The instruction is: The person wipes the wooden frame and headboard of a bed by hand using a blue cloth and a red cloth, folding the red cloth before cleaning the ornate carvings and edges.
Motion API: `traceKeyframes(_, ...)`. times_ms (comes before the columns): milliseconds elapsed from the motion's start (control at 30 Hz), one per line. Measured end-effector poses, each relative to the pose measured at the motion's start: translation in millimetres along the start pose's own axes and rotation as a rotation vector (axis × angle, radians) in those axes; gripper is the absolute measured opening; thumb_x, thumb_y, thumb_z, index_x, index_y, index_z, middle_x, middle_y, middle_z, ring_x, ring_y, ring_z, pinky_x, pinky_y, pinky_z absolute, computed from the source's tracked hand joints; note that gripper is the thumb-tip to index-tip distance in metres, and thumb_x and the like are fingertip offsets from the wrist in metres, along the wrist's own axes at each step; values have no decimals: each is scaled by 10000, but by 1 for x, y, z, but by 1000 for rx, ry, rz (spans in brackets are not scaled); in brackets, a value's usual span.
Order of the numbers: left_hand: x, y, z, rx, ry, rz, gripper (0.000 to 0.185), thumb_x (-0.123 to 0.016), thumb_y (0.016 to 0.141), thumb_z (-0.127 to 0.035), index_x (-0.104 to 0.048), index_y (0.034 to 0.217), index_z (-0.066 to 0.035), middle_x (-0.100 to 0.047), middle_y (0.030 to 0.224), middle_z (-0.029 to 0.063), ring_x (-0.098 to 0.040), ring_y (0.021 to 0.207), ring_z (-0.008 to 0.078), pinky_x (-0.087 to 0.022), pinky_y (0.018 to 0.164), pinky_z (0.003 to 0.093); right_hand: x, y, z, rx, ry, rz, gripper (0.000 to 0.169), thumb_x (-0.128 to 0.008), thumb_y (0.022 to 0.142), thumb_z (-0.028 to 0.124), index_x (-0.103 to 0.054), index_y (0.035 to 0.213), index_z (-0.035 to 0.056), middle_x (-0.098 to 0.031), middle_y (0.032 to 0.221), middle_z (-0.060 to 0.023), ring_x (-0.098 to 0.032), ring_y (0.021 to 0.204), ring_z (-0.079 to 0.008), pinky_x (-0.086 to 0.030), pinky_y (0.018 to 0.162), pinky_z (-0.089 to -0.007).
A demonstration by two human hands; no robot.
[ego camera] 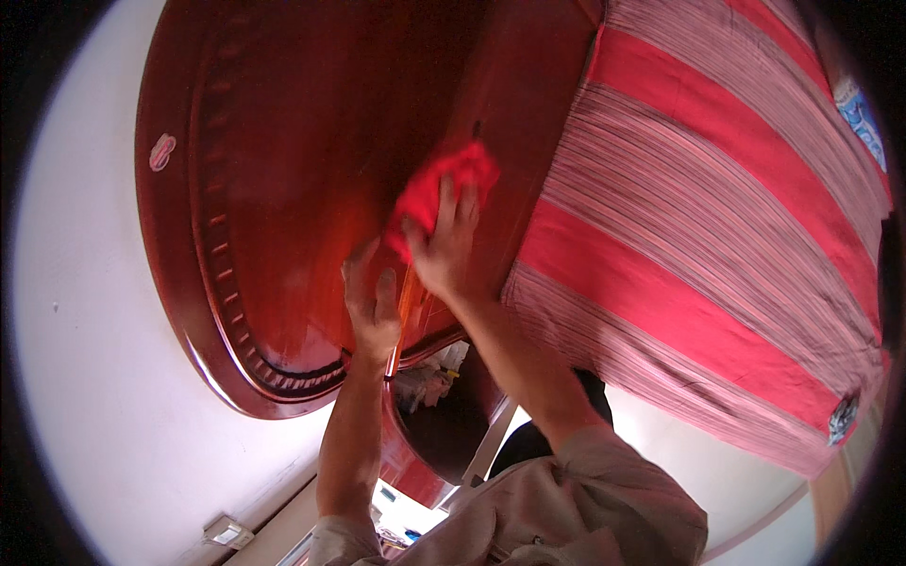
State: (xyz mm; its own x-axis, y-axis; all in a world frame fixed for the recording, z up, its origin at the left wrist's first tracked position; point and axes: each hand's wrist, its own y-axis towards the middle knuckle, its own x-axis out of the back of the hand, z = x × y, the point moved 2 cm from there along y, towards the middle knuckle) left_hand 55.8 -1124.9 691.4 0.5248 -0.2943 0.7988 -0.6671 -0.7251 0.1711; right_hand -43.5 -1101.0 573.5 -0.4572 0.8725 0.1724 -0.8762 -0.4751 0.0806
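A red cloth, blurred and bunched, lies against the polished wooden headboard of a bed. My right hand presses flat on this cloth, with its fingers spread across it. Left of and below it, my left hand is raised by a wooden ledge of the headboard. That hand holds nothing and its fingers are apart. Whether its fingertips touch the wood I cannot tell.
A mattress with a red striped sheet fills the right side. Below the headboard, crumpled light-coloured items sit in a dark recess beside glossy wood. A white wall stands at left, with an electrical socket low down. The headboard's rim bears a sticker.
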Motion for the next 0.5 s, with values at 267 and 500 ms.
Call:
traceKeyframes(267, -54, 61, -6, -171, -2, 167, 494, -541, 961, -63, -490, 1442, 34, -557, 1383, 260, -538, 1217, 400, -421, 1061, 484, 30, 247, -51, 62, -17, -184, 680, -573, 991, 391, -394, 1523, 6, -355, 1536, -366, -375, 1398, -531, -333, 1172, -545)
traceKeyframes(500, -67, 99, -5, -252, 80, 256, 546, -567, 972, -110, -435, 1479, 44, -498, 1450, 278, -495, 1269, 453, -414, 1096, 499, 9, 132, -89, -13, 84, -135, 770, -562, 1011, 397, -246, 1592, 2, -218, 1597, -381, -250, 1470, -552, -241, 1210, -603)
